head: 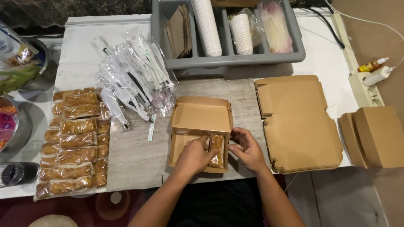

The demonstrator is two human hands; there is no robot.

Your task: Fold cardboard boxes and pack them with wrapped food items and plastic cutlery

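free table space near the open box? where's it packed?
Bare strip between the wrapped snack packs and the open cardboard box; smaller patch between box and grey bin. Crowded: cutlery packets upper left, flat box stack right of the right hand.

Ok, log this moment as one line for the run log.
left hand: on snack packet | right hand: at box right wall | packet: upright inside open box | nearby: packet pile, flat boxes

I see an open brown cardboard box (198, 126) on the pale tabletop, its lid tipped back. A clear-wrapped golden-brown snack packet (217, 150) stands on edge inside, against the box's right wall, reaching from back to front.
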